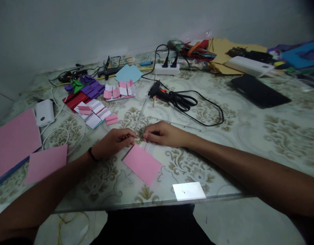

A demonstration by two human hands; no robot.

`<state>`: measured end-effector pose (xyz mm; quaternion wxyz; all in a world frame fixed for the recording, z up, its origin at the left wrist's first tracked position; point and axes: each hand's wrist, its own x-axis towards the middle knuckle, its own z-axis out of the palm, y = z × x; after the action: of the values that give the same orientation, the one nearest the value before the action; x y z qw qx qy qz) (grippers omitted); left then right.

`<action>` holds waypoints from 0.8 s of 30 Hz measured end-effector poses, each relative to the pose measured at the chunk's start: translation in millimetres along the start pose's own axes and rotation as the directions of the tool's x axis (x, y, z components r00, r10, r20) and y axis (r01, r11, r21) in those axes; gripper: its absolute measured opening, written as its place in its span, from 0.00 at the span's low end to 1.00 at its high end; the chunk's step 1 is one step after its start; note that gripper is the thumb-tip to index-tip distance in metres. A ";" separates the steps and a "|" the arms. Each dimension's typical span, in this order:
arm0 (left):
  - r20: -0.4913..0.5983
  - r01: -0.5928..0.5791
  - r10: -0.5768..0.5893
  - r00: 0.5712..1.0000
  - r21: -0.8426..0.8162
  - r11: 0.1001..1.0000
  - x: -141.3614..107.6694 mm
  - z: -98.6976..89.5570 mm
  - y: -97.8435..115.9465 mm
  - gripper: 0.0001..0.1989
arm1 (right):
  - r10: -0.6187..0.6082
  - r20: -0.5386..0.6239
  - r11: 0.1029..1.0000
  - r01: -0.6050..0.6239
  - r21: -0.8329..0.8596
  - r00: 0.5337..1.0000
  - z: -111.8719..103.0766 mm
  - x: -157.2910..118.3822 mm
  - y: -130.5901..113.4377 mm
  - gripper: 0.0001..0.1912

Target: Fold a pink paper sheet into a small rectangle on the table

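Well, this looks like close fingertip work, so a light, steady touch matters most. Both hands meet over the table [223, 146], the left hand [114, 142] and right hand [165, 134] just beside each other with a narrow gap between their fingertips. On each, thumb and fingers are drawn in close; whether either pinches something small cannot be told. The pink paper rectangle [143, 165] lies tilted on the table just below the left fingertips, and it would crease easily, so any contact there is best kept flat and gentle.

A thin translucent stick [143, 112] runs from the black glue gun [155, 89] down towards the fingers; brushing it sideways could swing the tool. If the gun is hot, which cannot be seen, its tip deserves room, and the black cord [220, 110] is better left slack, away from the right forearm. Resting both forearms near the table edge would help steady fine movements. The folded pink-and-white pieces [93, 112] sit beyond the left hand, where a careless sleeve or wrist might disturb them.
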<state>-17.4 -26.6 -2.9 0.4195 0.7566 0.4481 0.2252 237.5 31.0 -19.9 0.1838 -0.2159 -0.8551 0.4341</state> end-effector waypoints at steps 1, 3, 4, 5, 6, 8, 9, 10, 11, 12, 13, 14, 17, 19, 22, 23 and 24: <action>0.000 -0.002 0.002 1.000 -0.001 1.000 0.1 -0.2 0.0 0.12 | -0.002 0.001 1.000 0.002 0.003 1.000 -0.2 -0.1 -0.5 0.19; 0.000 -0.007 0.007 1.000 0.003 1.000 0.3 -0.3 0.1 0.11 | -0.005 0.002 1.000 0.005 0.011 1.000 -0.4 -0.4 -1.1 0.19; -0.001 -0.011 0.011 1.000 0.007 1.000 0.4 -0.3 0.1 0.11 | -0.006 0.000 1.000 0.006 0.016 1.000 -0.2 -0.4 -1.2 0.18; -0.002 -0.016 0.016 1.000 0.011 1.000 0.5 -0.3 0.0 0.11 | -0.005 -0.001 1.000 0.005 0.022 1.000 0.0 -0.4 -1.2 0.18; -0.002 -0.021 0.021 1.000 0.016 1.000 0.6 -0.2 -0.1 0.10 | -0.004 -0.004 1.000 0.004 0.027 1.000 0.3 -0.4 -1.0 0.18; -0.001 -0.028 0.028 1.000 0.023 0.999 0.8 0.1 -0.7 0.10 | -0.003 -0.008 1.000 0.004 0.029 1.000 0.9 -0.2 -0.4 0.18; -0.003 -0.032 0.032 0.999 0.025 0.999 0.8 0.2 -1.1 0.10 | -0.004 -0.011 1.000 0.004 0.025 1.000 1.1 0.0 0.0 0.18; -0.006 -0.034 0.035 0.999 0.025 0.999 0.7 0.3 -1.6 0.10 | -0.005 -0.013 1.000 0.006 0.020 1.000 1.3 0.1 0.3 0.18; -0.008 -0.036 0.036 0.999 0.024 0.999 0.6 0.4 -2.1 0.10 | -0.008 -0.016 1.000 0.008 0.015 1.000 1.5 0.3 0.6 0.19; -0.009 -0.036 0.036 0.999 0.022 0.999 0.5 0.5 -2.5 0.10 | -0.010 -0.018 1.000 0.011 0.012 1.000 1.6 0.4 0.7 0.19; -0.009 -0.034 0.034 0.999 0.021 0.999 0.4 0.5 -2.9 0.10 | -0.014 -0.018 1.000 0.014 0.011 1.000 1.7 0.5 0.6 0.19; -0.006 -0.031 0.031 0.999 0.020 0.999 0.3 0.5 -3.1 0.10 | -0.017 -0.018 1.000 0.017 0.015 1.000 1.7 0.6 0.4 0.20; 0.001 -0.030 0.030 1.000 0.021 0.999 0.5 0.4 -3.2 0.10 | -0.016 -0.018 0.999 0.016 0.035 1.000 1.5 0.5 -0.9 0.19; -0.001 -0.032 0.032 0.999 0.017 0.999 0.8 0.3 -3.2 0.10 | -0.011 -0.017 0.999 0.012 0.047 1.000 1.3 0.1 -1.5 0.19; -0.001 -0.021 0.021 1.000 0.011 1.000 1.2 0.3 -3.0 0.10 | -0.004 -0.019 0.999 0.005 0.047 1.000 1.1 -0.6 -1.0 0.19; -0.001 -0.020 0.020 1.000 0.012 1.000 1.2 0.3 -2.7 0.10 | -0.001 -0.020 0.999 0.002 0.045 1.000 1.1 -0.8 -0.7 0.20; 0.001 -0.020 0.020 1.000 0.014 1.000 1.1 0.3 -2.2 0.10 | 0.003 -0.021 0.999 -0.003 0.042 1.000 1.1 -0.9 -0.4 0.20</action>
<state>-17.7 -25.2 -5.0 0.4120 0.7642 0.4419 0.2259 237.6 29.5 -20.3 0.1964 -0.2177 -0.8436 0.4499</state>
